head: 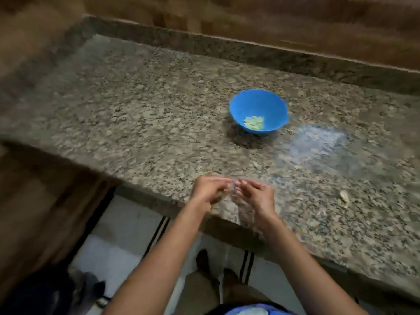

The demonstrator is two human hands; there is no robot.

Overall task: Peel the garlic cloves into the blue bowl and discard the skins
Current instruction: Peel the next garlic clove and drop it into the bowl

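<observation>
Lying pale in the bowl point(270, 105), far right: cloves point(254, 123); near, left hand point(208, 189) and right hand point(256, 194) touch curled fingertips, pinch unclear.

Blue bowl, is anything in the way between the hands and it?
No, nothing I can see. Only bare counter lies between the left hand, the right hand and the blue bowl. The clear plastic bag lies off to the right of that path.

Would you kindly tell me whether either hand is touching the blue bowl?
Apart. The head view shows the left hand and right hand at the front edge of the countertop, with bare granite between them and the blue bowl.
</observation>
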